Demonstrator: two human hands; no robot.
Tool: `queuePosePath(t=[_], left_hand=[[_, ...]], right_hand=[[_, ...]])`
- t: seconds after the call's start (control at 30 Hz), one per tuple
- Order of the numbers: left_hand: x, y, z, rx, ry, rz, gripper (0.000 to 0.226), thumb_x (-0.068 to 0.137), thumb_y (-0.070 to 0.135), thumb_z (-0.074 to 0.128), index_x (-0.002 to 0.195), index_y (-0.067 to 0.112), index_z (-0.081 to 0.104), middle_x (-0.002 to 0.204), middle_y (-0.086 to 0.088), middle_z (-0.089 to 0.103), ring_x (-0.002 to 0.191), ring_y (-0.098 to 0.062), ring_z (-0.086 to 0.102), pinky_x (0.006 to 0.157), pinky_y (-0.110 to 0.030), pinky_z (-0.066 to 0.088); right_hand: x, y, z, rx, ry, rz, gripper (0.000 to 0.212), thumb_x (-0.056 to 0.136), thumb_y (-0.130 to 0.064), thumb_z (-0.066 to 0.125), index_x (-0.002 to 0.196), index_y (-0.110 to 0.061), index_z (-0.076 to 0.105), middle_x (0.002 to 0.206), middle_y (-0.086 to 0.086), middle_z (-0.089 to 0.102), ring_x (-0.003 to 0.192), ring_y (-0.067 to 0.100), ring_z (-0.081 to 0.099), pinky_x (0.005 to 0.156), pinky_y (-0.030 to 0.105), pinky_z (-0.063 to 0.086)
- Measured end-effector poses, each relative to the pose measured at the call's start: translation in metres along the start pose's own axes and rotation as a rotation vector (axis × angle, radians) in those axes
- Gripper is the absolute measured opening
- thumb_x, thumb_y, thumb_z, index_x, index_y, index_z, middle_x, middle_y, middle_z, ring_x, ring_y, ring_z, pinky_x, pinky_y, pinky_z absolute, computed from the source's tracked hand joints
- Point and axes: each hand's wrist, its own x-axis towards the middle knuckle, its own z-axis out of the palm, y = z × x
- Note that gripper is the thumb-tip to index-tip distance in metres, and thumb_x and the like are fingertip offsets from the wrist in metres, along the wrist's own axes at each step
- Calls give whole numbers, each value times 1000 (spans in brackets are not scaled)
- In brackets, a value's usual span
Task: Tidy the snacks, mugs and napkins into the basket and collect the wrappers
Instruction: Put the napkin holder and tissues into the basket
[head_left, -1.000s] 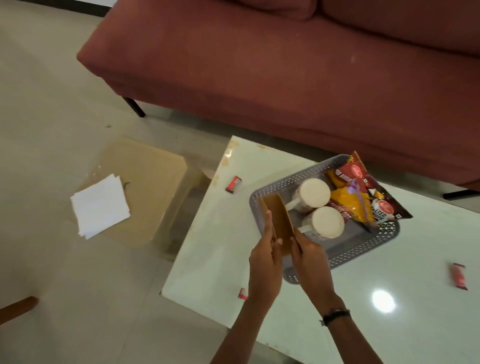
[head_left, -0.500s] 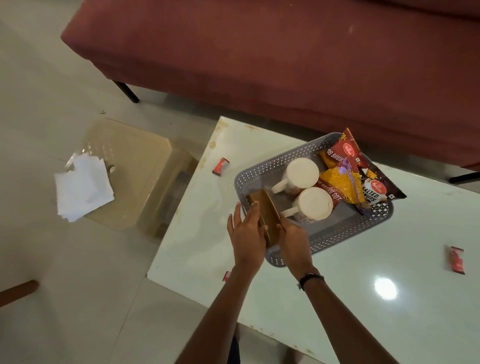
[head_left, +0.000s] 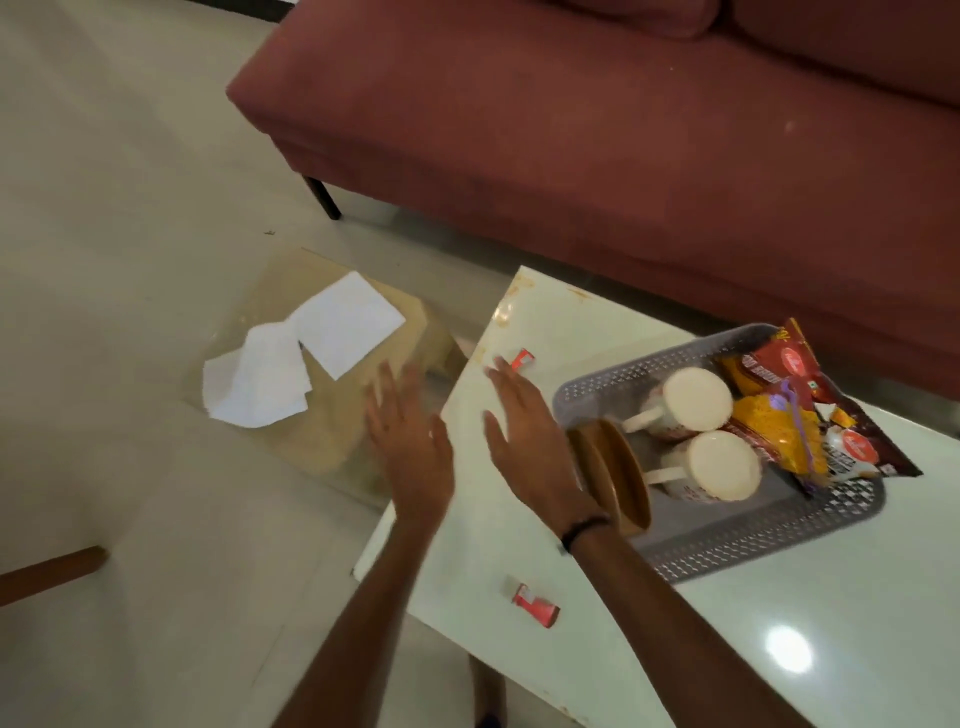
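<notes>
A grey perforated basket (head_left: 737, 545) stands on the white table (head_left: 649, 649). Inside it are two white mugs (head_left: 696, 400) lying on their sides, red and yellow snack packets (head_left: 779, 410) and brown coasters (head_left: 618, 478) propped on edge at its left end. My left hand (head_left: 410, 431) and my right hand (head_left: 524, 431) hover open, fingers spread, left of the basket, holding nothing. White napkins (head_left: 306, 348) lie on a low beige stool (head_left: 332, 441) left of the table. One red wrapper (head_left: 522, 358) lies near the table's far corner, another red wrapper (head_left: 535, 608) by its near edge.
A dark red sofa (head_left: 623, 130) runs along behind the table. Pale tiled floor (head_left: 104, 208) surrounds the stool. A brown wooden leg (head_left: 47, 571) pokes in at the left edge.
Both hands have let go of the coasters, which now stand in the basket, and moved left, opening toward the stool. The napkins look more spread out; the view has shifted.
</notes>
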Motion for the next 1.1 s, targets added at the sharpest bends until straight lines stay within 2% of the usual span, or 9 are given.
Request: queuePosePath(t=[0.13,0.23,0.33,0.43,0.57,0.7,0.9,1.0,1.1], left_hand=[[51,-84,-21,84,-9,-126,61,85,12,50,143,10,31,155,-16,24,142,-39,21,114,-51,20],[69,-122,-27,136,-39,-126,57,86,10,47,141,9,36,153,-15,27,142,-38,21,115,-48,18],[80,-153,-28,107,-69,-200,51,90,13,48,140,9,38,153,-15,28,141,-40,22,114,-50,20],[88,-178,-26,88,-118,-275,55,89,28,44,141,12,36,154,-14,27,140,-41,22,111,-56,27],[98,-192,-23,79,-155,-314,78,82,50,58,144,13,27,153,-14,28,138,-39,28,106,-56,34],[102,-193,-21,91,-202,-233,91,74,46,70,145,12,24,153,-15,27,134,-38,35,101,-52,41],[104,-197,-21,-15,-205,-199,82,79,29,68,145,11,22,155,-15,23,136,-37,33,100,-49,43],[105,-197,-23,-178,-83,-305,69,84,34,61,141,11,30,145,-13,40,130,-31,43,97,-45,46],[113,-193,-28,-405,98,-540,41,87,9,54,127,10,48,123,-10,59,114,-27,55,87,-32,50]], right_hand=[[94,-54,71,7,-218,-68,54,91,-5,46,143,-7,33,154,11,29,140,24,30,113,33,29],[131,-74,114,18,-298,31,52,92,-9,45,142,-9,32,155,10,26,141,25,27,114,38,30],[155,-83,144,-46,-279,68,47,97,-18,43,143,-11,32,156,7,24,143,24,23,113,36,26],[175,-82,162,-121,-216,84,44,98,-22,42,141,-12,37,154,8,27,142,24,24,112,35,27],[193,-79,175,-189,-168,100,40,97,-24,45,134,-10,45,150,9,34,137,25,31,108,37,35],[201,-77,183,-249,-135,146,44,91,-26,57,131,-12,46,148,8,34,132,26,35,103,38,40],[206,-78,183,-240,-72,252,69,79,-38,71,135,-16,37,148,11,32,130,30,37,101,43,42],[208,-77,177,-213,-92,308,77,76,-41,74,136,-14,34,144,12,37,125,29,41,97,40,45],[208,-78,177,-70,-83,347,77,74,-34,78,135,-11,36,138,13,40,120,29,49,96,35,48]])
